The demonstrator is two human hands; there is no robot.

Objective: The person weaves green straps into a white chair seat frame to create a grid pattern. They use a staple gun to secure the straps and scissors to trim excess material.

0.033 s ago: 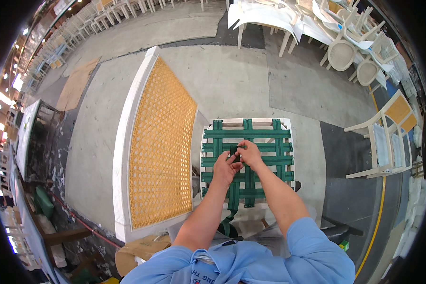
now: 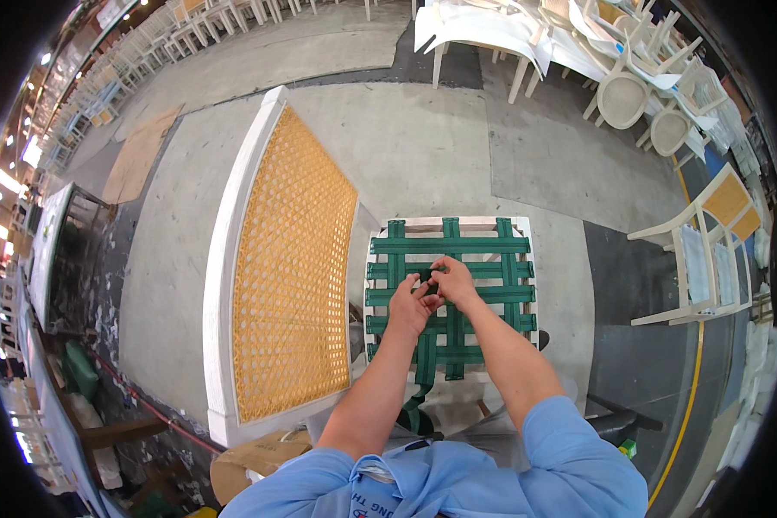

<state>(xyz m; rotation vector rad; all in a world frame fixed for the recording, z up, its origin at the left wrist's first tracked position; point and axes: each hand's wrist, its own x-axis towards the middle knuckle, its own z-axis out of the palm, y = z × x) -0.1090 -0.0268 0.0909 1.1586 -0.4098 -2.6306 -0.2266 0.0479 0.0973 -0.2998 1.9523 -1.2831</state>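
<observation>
1. looking down, we see our left hand [image 2: 410, 306] and right hand [image 2: 454, 281] meeting over the middle of a white square wooden seat frame [image 2: 447, 226] woven with dark green webbing straps [image 2: 475, 245].
2. our left hand's fingers are curled closed around a green strap end near the centre of the weave; how tightly they grip it we cannot tell.
3. our right hand's fingers are bent and pinched down on the same spot, touching the left hand's fingertips.
4. a loose length of green strap [image 2: 419, 406] hangs from the near edge of the frame toward our body.
5. just to the left of the frame stands a large white-framed panel of yellow woven cane [image 2: 289, 268], tilted on the grey concrete floor [image 2: 423, 147].
6. white chairs [image 2: 630, 86] stand well apart at the far right.
</observation>
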